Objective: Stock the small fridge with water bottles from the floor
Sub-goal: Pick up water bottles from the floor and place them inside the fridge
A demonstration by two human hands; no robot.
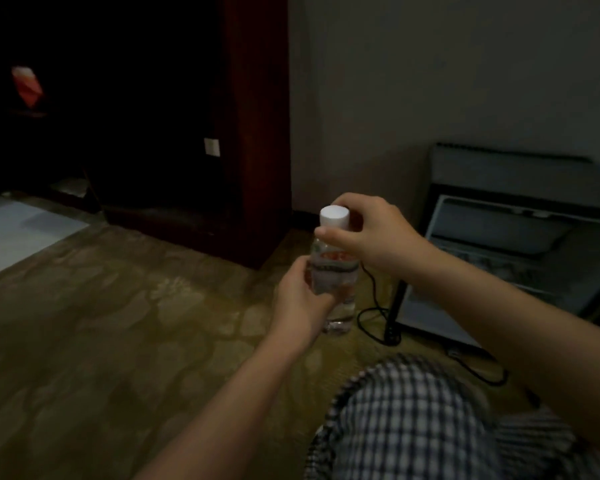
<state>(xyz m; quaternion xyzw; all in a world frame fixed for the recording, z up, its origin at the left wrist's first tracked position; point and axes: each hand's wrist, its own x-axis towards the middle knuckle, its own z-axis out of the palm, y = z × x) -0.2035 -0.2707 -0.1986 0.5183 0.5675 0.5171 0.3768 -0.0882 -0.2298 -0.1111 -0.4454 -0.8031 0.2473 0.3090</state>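
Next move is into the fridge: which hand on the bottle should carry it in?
Probably the right hand: it holds the bottle at the cap and is nearer the open fridge; the left hand would reach across.

Patterned brown carpet (118, 323) fills the lower frame. Fridge (516, 168) stands on it at 3 o'clock, against the wall. Black cable (371, 313) loops on carpet just left of fridge. Dark wooden cabinet (257, 133) at 12 o'clock. Pale flat sheet (21, 230) at 9 o'clock.

Dim light is falling on patterned olive-brown carpet (101, 323), a grey wall (430, 81) and a tall dark reddish-brown wooden cabinet (257, 133).
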